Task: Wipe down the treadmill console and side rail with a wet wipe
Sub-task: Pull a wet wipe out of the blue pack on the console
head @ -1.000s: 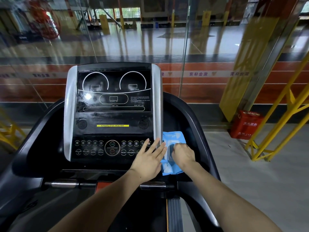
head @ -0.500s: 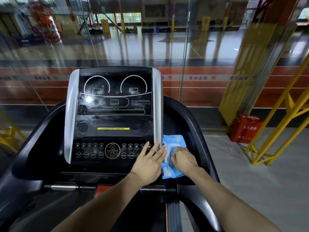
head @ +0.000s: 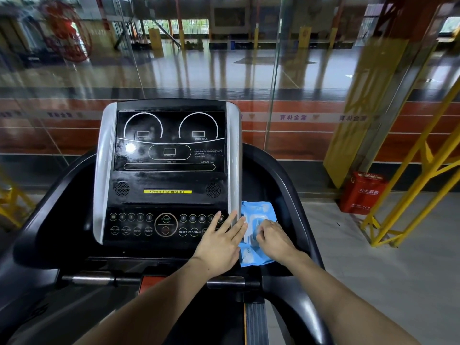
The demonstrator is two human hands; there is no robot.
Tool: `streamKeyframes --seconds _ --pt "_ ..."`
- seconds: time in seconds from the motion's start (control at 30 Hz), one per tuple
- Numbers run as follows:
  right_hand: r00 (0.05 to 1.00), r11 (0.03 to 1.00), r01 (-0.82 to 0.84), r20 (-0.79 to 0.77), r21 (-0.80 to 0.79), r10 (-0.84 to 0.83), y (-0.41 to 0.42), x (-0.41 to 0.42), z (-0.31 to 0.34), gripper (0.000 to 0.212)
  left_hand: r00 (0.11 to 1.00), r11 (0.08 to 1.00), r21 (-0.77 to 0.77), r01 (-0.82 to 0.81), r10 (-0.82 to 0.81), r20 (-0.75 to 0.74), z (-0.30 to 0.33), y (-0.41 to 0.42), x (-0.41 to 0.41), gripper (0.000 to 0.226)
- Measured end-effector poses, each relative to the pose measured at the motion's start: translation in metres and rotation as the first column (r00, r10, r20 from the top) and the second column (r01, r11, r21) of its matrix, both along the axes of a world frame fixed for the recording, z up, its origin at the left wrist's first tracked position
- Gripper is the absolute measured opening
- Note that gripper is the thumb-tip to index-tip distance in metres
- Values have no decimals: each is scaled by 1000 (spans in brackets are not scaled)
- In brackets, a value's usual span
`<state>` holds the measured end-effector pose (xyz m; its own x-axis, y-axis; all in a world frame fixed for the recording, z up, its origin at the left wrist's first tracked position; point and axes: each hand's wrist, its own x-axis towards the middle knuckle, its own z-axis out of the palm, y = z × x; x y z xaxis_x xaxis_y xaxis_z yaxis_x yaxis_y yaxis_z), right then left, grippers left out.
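Right now the person is working at the blue wet-wipe pack (head: 257,212), which is lying in the tray to the right of the treadmill console (head: 166,175), just beside its silver trim. No wipe is out yet, so the step in hand looks like opening the pack's white flap (head: 251,226) and drawing one sheet.

The left hand (head: 220,242) is lying flat with fingers spread and straight, its fingertips reaching over the console's lower right corner and the edge of the pack, holding nothing. The right hand (head: 273,239) is resting on the pack with its fingers curled down at the flap; whether they are pinching the flap, a wipe, or only pressing cannot be told, since the knuckles are hiding the fingertips.

To do this well, the left hand should be pressing the pack down firmly so it is not lifting with the pull, while keeping clear of the buttons (head: 165,225). The right hand should be peeling the flap fully back, then pinching a single sheet and drawing it out slowly, so that only one comes. Closing the flap afterwards keeps the rest moist. The side rail (head: 293,200) curving past the tray is awaiting wiping too.
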<state>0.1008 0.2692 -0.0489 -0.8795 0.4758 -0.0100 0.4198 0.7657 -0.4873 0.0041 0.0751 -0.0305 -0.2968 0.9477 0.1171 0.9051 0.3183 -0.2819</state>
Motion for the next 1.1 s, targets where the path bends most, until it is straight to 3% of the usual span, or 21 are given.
streamKeyframes --seconds 0.33,0.47,0.57,0.7,0.93,1.1 --pt "978 989 148 -143 -18 -149 -3 2 -3 15 1000 1000 5 -7 7 12 2 0 5 69" --pt "969 973 229 -101 25 -226 -9 -2 0 24 1000 1000 -3 -14 14 20 4 0 8 69" --pt "946 950 302 -100 -82 -310 -8 -6 -2 24 1000 1000 3 -14 14 22 3 1 8 70" --pt "938 940 248 -184 -234 -293 -6 -9 -4 21 999 1000 24 -6 5 33 2 1 8 71" --pt "938 952 144 -270 -271 -218 2 -2 2 15 1000 1000 9 3 -3 12 1 5 9 73" --pt "931 948 111 -302 -298 -203 6 11 16 22 1000 1000 15 -2 2 -12 -2 1 10 73"
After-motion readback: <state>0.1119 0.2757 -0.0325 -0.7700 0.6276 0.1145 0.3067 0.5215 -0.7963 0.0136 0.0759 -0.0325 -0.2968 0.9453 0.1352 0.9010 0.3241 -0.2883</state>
